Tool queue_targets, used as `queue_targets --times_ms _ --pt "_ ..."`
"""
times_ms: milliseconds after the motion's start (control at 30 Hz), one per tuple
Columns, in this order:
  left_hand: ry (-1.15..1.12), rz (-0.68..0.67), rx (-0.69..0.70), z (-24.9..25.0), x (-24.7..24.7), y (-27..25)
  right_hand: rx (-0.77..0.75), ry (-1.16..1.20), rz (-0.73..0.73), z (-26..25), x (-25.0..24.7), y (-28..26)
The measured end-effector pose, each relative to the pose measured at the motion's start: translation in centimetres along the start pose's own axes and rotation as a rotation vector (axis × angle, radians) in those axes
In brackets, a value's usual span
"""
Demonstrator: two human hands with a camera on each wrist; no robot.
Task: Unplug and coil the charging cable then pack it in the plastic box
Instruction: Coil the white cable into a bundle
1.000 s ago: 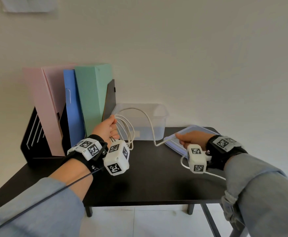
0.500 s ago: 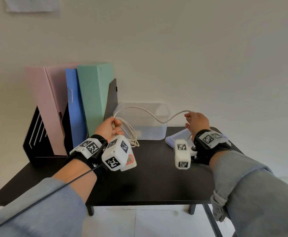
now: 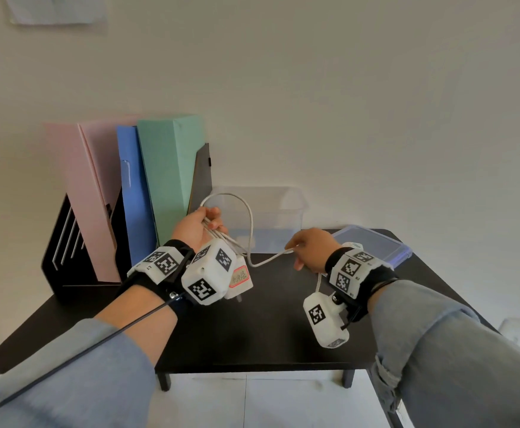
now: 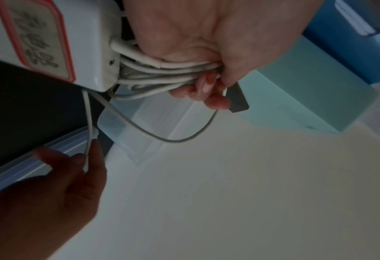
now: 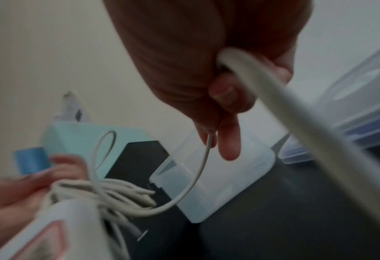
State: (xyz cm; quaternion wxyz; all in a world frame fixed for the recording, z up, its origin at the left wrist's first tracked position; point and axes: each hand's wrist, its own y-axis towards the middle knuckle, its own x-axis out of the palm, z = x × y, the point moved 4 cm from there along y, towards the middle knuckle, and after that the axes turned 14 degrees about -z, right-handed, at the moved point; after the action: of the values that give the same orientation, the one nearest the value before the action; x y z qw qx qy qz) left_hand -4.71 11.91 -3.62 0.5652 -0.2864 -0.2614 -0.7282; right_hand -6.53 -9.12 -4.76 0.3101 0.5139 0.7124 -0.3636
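My left hand (image 3: 197, 226) grips a bundle of white cable loops (image 4: 162, 73), with the white charger brick (image 3: 239, 277) hanging below it, a red-edged label on its face (image 4: 35, 40). One loop (image 3: 246, 211) arches above that hand in front of the clear plastic box (image 3: 271, 223). The free run of cable (image 3: 268, 260) sags across to my right hand (image 3: 309, 247), which pinches it between thumb and fingers (image 5: 211, 137). The cable's tail (image 5: 296, 109) trails back under the right wrist. Both hands hover above the black table (image 3: 252, 329).
The box's clear lid with blue edges (image 3: 376, 245) lies on the table at the right rear. A black file rack (image 3: 67, 242) with pink, blue and green folders (image 3: 172, 174) stands at the left rear, close to my left hand. The wall is directly behind.
My right hand came down from beside the box and moved left towards my left hand, carrying the cable. The cable arch over the box has dropped into a short sag between the hands.
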Motion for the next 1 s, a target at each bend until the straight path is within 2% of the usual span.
queue_targets --times_ms 167,300,433,533,633,700,800,833,933,967,1000 --pt "0.112 0.039 0.002 -0.7 0.7 -0.1 -0.171 -0.146 -0.076 -2.8 -0.1 -1.1" --pt "0.046 0.01 -0.011 -0.7 0.5 0.2 -0.212 -0.231 -0.134 -3.4 0.6 -1.6" --pt "0.084 -0.014 -0.017 -0.4 0.6 0.0 -0.265 -0.406 -0.163 -3.7 1.2 -1.8" --pt "0.127 -0.024 -0.025 -0.3 0.6 -0.2 -0.321 -0.407 -0.157 -4.0 1.2 -1.8" --pt "0.137 -0.032 -0.034 -0.3 0.5 -0.1 -0.344 -0.285 -0.068 -3.7 0.5 -1.6" --pt "0.147 -0.032 -0.011 -0.2 0.4 0.0 -0.317 -0.085 0.017 -3.1 -0.2 -1.5" --pt "0.146 -0.054 -0.001 -0.1 0.4 0.0 -0.177 0.251 0.131 -1.8 -1.7 -1.6" --pt "0.148 -0.061 0.0 0.0 0.4 -0.1 -0.117 0.254 0.145 -1.3 -2.1 -1.6" --pt "0.128 -0.08 0.019 0.4 0.5 -0.5 0.138 -0.049 0.118 0.0 -2.6 -1.8" --pt "0.114 -0.088 0.03 0.5 0.6 -0.6 0.169 -0.194 0.087 0.4 -2.5 -1.7" --pt "0.105 -0.098 0.037 0.6 0.7 -0.7 0.186 -0.223 0.063 0.9 -2.3 -1.7"
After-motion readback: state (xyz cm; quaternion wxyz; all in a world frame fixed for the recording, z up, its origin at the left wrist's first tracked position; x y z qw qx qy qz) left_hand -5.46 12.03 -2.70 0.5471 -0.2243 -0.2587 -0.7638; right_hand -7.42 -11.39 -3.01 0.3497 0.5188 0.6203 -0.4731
